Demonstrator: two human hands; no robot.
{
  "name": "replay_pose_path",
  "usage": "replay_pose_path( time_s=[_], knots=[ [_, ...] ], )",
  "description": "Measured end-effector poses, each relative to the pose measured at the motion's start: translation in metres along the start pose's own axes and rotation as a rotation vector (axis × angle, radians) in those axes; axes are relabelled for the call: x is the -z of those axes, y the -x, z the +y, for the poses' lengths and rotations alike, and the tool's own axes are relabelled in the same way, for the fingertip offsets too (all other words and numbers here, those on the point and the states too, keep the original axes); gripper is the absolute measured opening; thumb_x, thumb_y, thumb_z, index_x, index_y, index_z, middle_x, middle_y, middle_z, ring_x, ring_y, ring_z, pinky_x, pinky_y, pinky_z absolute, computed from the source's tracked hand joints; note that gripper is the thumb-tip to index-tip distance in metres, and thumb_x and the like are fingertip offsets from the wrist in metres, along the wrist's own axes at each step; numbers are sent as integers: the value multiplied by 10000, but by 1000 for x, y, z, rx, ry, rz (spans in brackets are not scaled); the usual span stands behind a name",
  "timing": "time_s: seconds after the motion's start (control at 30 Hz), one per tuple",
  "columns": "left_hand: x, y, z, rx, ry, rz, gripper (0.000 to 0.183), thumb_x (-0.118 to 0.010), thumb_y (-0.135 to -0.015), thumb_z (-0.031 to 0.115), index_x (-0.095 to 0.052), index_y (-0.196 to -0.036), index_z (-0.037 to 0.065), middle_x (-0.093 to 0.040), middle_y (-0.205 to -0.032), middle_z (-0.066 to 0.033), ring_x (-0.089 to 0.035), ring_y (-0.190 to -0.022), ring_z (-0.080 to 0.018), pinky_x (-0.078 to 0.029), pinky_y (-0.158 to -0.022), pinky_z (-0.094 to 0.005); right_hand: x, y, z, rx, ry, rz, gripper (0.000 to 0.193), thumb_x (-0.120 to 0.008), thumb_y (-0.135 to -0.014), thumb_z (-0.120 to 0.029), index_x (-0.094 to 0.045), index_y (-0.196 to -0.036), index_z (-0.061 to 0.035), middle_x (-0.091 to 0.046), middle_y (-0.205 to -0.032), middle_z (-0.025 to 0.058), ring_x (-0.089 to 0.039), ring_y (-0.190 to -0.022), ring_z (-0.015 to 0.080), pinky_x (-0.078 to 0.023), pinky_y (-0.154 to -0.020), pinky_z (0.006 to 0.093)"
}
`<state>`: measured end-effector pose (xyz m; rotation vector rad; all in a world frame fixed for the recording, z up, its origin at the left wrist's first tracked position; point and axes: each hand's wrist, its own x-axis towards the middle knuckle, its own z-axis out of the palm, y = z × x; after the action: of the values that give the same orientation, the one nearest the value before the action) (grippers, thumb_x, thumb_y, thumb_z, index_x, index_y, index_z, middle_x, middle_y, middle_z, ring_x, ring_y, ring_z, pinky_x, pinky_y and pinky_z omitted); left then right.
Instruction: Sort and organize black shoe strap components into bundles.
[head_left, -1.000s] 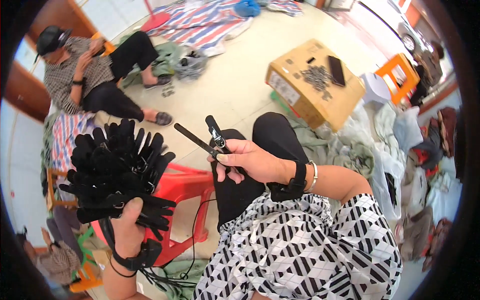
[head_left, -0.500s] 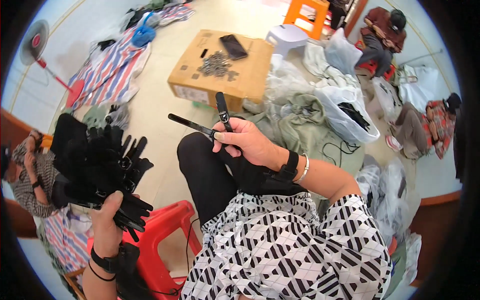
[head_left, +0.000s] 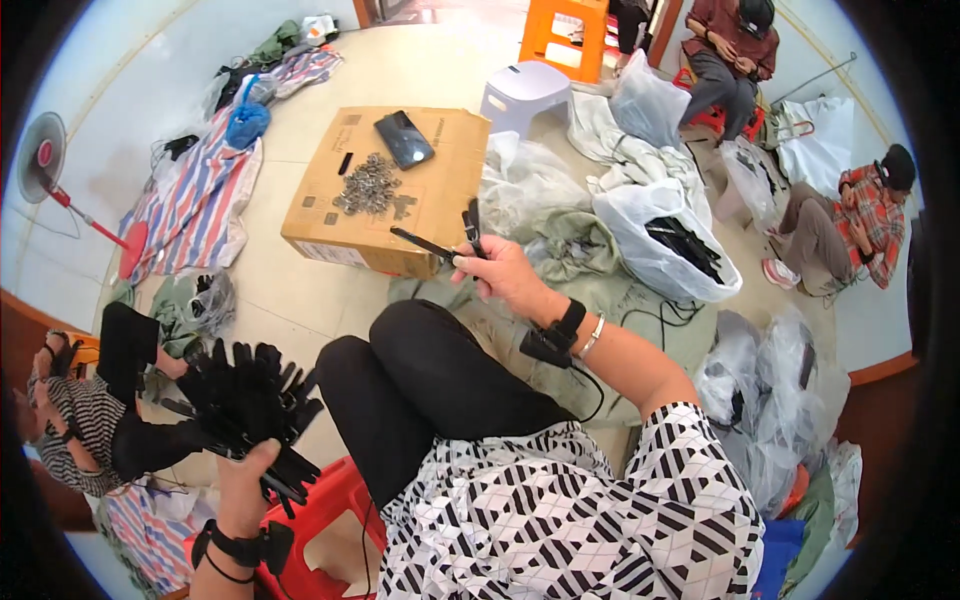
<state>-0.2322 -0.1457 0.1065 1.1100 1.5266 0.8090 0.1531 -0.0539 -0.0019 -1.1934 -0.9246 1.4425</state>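
Note:
My right hand (head_left: 500, 277) is closed round the middle of a black strap (head_left: 425, 242). One narrow end points left and the other end, which looks to carry a buckle, stands up above my fingers. At the lower left, my left hand (head_left: 250, 470) grips a thick bundle of black straps (head_left: 245, 400) whose loose ends fan upward and to the right. Small shiny buckles show among them. Ahead stands a brown cardboard box (head_left: 330, 215) bearing a pile of small metal pieces (head_left: 370, 185), a phone (head_left: 404, 138) and a small black bar (head_left: 345, 163).
A red stool (head_left: 345, 500) is beside my left thigh. White plastic bags (head_left: 640, 240), one with black strips inside, lie right of the box. Two people (head_left: 870, 215) sit at the far right; another person (head_left: 75, 430) sits at left. A fan (head_left: 45, 155) stands by the wall.
The whole view has shifted, so the box sits lower and farther left. Relative to my body, both hands keep their grips; the bundle now appears lower and farther right.

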Motion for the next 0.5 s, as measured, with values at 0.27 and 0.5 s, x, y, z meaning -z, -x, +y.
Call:
replay_pose_path(
  time_s=[0.27,0.5],
  knots=[
    [-10,10,2,72,68,-29,432,-617,-704,24,-506,-1121,11,-547,-987,-22,-524,-874,-132,-440,-788,-267,25,-109,9,52,458,-117,181,-622,-787,-167,-637,-884,-15,-567,-659,-7,-477,-516,59,-408,-474,208],
    [-15,6,8,98,89,29,459,-626,-702,30,-497,-1142,12,-552,-1004,-30,-530,-884,-133,-444,-785,-263,16,-152,25,221,800,-36,226,-594,-790,-206,-631,-920,-25,-592,-695,84,-554,-626,173,-452,-583,305]
  ],
)
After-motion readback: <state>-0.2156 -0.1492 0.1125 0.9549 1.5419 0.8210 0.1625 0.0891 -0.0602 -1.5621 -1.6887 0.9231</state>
